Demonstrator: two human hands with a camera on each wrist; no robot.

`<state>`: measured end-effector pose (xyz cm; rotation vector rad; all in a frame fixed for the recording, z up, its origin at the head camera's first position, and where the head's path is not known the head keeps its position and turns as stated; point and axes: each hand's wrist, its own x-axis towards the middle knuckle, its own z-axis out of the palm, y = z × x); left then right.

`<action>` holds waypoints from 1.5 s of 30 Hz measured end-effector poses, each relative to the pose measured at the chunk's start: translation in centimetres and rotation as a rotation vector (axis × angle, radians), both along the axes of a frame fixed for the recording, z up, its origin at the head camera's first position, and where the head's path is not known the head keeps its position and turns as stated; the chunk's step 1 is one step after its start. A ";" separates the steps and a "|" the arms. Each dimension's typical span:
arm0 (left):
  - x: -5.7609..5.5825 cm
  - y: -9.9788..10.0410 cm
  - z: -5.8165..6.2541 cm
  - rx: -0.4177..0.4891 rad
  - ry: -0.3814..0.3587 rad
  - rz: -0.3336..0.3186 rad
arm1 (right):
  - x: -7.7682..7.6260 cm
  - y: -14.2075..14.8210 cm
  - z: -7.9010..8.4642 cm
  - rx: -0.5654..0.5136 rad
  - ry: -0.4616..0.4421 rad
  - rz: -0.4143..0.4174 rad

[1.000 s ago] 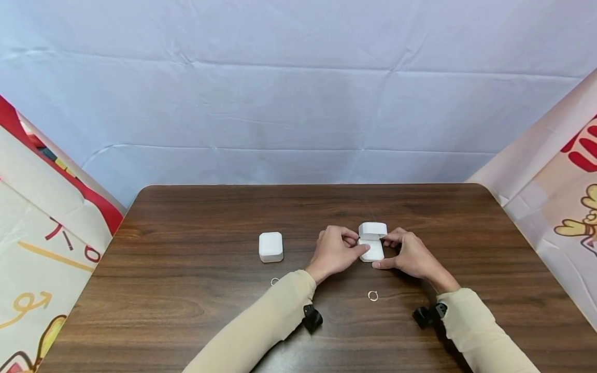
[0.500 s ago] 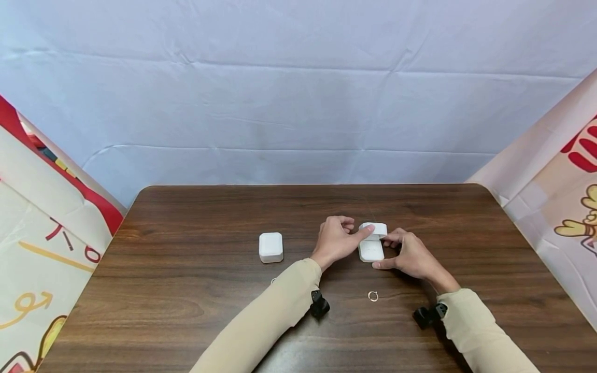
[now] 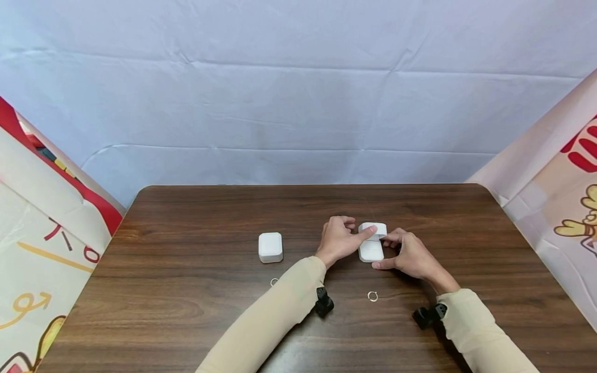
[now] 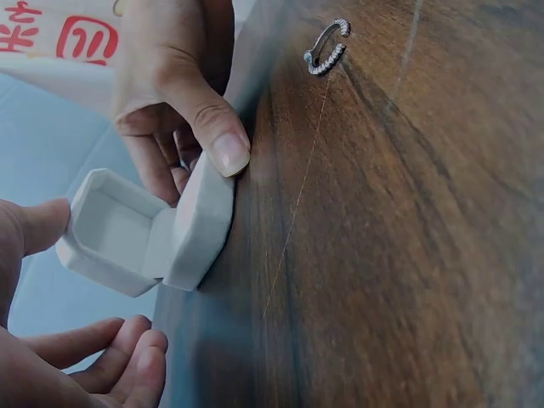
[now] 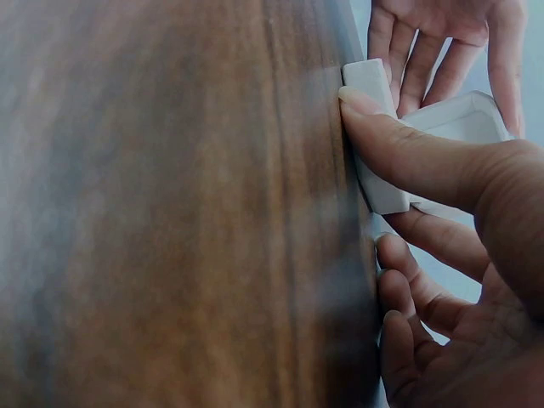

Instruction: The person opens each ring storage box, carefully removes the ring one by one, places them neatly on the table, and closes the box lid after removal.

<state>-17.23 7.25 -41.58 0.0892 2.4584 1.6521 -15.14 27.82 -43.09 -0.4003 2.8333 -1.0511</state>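
Note:
A white ring box (image 3: 371, 253) stands with its lid raised on the table, right of centre. My right hand (image 3: 410, 255) holds its base from the right, thumb at the front and fingers on the side. My left hand (image 3: 339, 240) touches the raised lid with the thumb; its other fingers stay off the box, loosely bent, as the left wrist view shows. The lid's inside (image 4: 115, 223) looks bare there. A ring (image 3: 372, 296) lies in front of the box, and the left wrist view shows small stones along its band (image 4: 327, 51).
A second white ring box (image 3: 270, 247), with its lid down, sits to the left. Another ring (image 3: 274, 282) lies in front of it, close to my left sleeve (image 3: 275, 311). Beyond the wooden table (image 3: 196, 217) hangs a pale cloth (image 3: 289, 103).
My left hand has moved away from the base of the ring box and up, bringing its thumb onto the lid. The right hand keeps its hold on the base.

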 end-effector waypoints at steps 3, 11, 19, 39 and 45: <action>-0.1 0.1 -0.1 0.009 -0.005 0.006 | 0.0 0.0 0.0 0.000 -0.004 -0.002; -0.3 0.2 -0.1 0.064 -0.097 -0.020 | -0.1 0.0 0.0 -0.003 -0.006 -0.004; -0.5 0.4 0.1 0.118 -0.181 -0.122 | -0.2 0.0 0.0 0.001 0.001 0.002; -0.5 0.3 0.1 0.132 -0.222 -0.159 | 0.0 0.1 0.0 0.000 -0.026 0.001; -0.3 0.0 0.0 0.098 -0.152 -0.179 | 0.0 0.1 -0.1 0.004 -0.020 -0.001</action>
